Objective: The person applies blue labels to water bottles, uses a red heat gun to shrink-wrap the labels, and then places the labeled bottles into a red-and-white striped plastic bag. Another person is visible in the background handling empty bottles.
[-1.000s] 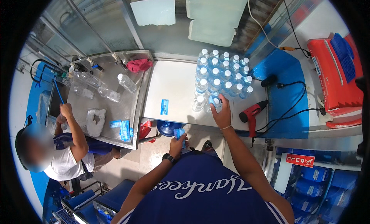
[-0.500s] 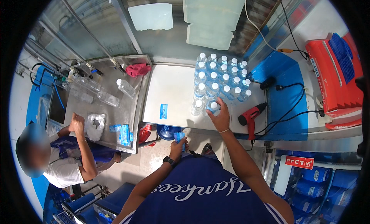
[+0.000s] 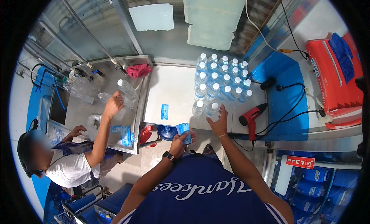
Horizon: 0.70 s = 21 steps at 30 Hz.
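At the far left a seated co-worker in a white shirt (image 3: 73,168) reaches one raised hand (image 3: 114,104) up to a clear bottle (image 3: 126,88) lying on the steel tray (image 3: 140,108), where a crumpled pink cloth (image 3: 138,70) sits at the back corner. Further right, a single blue label (image 3: 164,111) lies flat on the white tabletop (image 3: 173,92). Below the tabletop's front edge, the person's left hand (image 3: 180,141), a dark watch on its wrist, is closed around a small stack of blue labels (image 3: 184,132), held just off the edge. To the right, the right hand (image 3: 219,121) is released, fingers spread, hovering just beside the nearest capped water bottle (image 3: 212,109) at the front of a tight cluster of water bottles (image 3: 221,79) standing upright; whether a fingertip touches it cannot be told. Right of that lies a red power drill (image 3: 250,118) with black cables, and at the far right a red cooler box (image 3: 333,75).
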Tool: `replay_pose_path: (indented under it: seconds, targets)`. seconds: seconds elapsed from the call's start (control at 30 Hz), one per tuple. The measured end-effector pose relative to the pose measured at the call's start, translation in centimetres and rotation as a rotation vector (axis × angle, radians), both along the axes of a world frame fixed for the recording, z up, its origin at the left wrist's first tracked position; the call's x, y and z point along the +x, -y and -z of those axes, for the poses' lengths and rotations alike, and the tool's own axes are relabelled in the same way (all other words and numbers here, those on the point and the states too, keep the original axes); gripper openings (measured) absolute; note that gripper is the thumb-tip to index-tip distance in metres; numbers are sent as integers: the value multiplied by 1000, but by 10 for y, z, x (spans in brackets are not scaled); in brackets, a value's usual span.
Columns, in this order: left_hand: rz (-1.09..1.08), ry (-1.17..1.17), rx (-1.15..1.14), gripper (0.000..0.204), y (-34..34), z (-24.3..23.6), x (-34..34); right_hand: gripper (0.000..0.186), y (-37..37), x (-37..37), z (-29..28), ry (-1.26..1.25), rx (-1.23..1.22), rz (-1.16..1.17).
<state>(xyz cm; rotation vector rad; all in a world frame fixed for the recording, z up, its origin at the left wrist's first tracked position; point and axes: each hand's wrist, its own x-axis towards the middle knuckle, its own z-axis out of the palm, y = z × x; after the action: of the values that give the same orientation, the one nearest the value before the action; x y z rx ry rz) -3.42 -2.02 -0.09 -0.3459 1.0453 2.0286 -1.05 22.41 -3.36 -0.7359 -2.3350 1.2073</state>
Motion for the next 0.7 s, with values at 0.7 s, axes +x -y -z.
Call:
replay_pose_path:
  seconds: [0.7]
  targets:
    - [67,-208,-160,20,-14,17,-8,23,79,41,-36,41,-959,-125]
